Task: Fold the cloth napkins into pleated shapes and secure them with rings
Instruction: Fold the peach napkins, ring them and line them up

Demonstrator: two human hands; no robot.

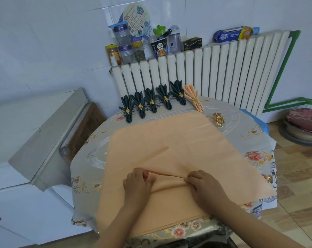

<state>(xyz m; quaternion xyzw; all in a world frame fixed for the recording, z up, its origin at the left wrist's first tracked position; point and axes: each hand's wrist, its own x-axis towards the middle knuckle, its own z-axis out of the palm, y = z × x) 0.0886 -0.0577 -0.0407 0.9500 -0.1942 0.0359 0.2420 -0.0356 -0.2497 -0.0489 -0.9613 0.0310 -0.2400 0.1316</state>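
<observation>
A large peach cloth napkin (178, 140) lies spread over the round table. My left hand (138, 183) and my right hand (203, 183) each pinch a raised pleat that runs across the cloth's near part between them. Several dark green pleated napkins (152, 102), each bound with a gold ring, lie in a row at the table's far edge. One folded peach napkin (193, 98) with a ring lies to their right. Loose gold rings (218, 120) sit just past the cloth's far right corner.
The table carries a floral plastic cover (257, 154). A white radiator (214, 72) stands behind it, with jars, bottles and a kitchen roll on top. A white cabinet (26, 140) is on the left, and a cushioned stool (303, 126) on the right.
</observation>
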